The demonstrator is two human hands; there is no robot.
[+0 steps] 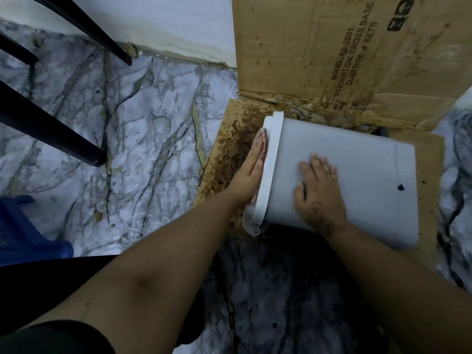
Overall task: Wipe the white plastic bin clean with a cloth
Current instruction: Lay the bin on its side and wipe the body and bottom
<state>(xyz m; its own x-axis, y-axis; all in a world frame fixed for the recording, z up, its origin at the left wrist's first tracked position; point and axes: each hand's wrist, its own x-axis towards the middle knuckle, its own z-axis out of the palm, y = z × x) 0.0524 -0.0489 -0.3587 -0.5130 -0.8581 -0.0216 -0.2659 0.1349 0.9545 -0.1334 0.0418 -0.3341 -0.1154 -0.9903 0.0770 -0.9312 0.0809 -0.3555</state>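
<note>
The white plastic bin (357, 159) lies on its side on stained cardboard, its open rim facing left. My right hand (319, 192) rests flat on the bin's upper side with straight fingers. My left hand (249, 169) is at the bin's mouth with straight fingers, pressing a white and red patterned cloth (261, 137) against the rim. Most of the cloth is hidden behind the hand and the rim. A small dark spot (401, 187) marks the bin's side near its base.
Brown-spattered cardboard (235, 139) lies under the bin, and a printed cardboard sheet (332, 47) leans on the wall behind. Black chair legs (51, 131) stand at left on the marble-patterned floor (140, 123). A blue plastic object (25, 231) sits at the lower left.
</note>
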